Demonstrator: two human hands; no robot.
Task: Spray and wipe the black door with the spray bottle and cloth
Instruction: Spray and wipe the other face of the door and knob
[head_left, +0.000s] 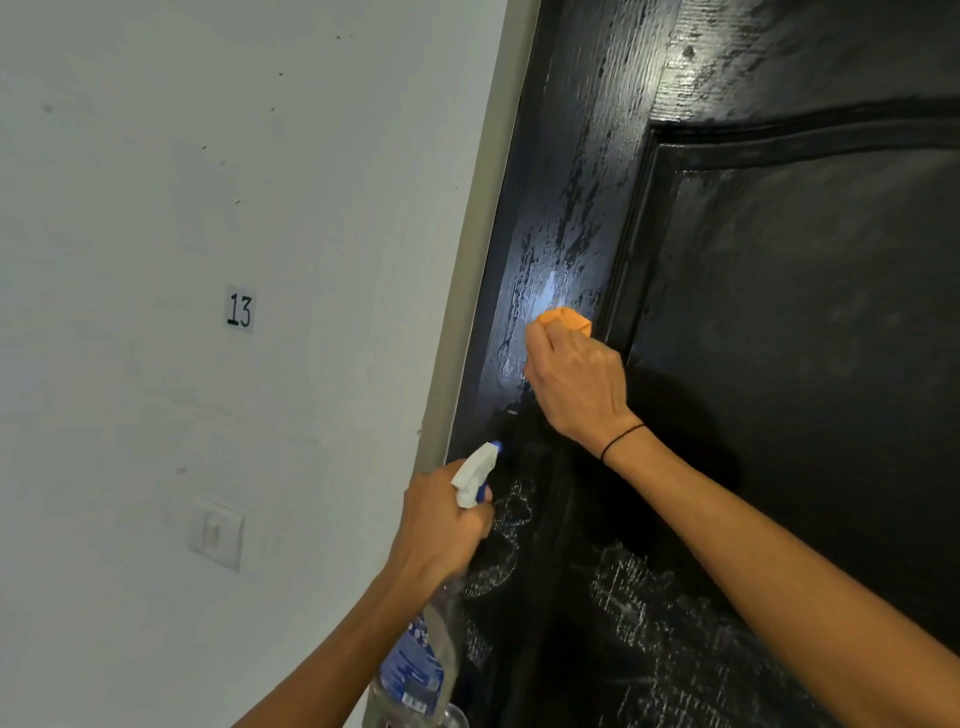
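The black door (779, 312) fills the right half of the view, glossy and wet, with streaks and whitish spray patches low down. My right hand (574, 379) presses a bunched orange cloth (566, 319) against the door's left stile, beside the raised panel moulding. My left hand (441, 525) grips the neck of a clear spray bottle (415, 670) with a blue label; its white trigger head (475, 470) with a blue nozzle points at the door just below the cloth hand.
A grey door frame (467, 291) runs along the door's left edge. The white wall (208, 208) at left carries a small "13" label (240, 310) and a light switch (215, 532).
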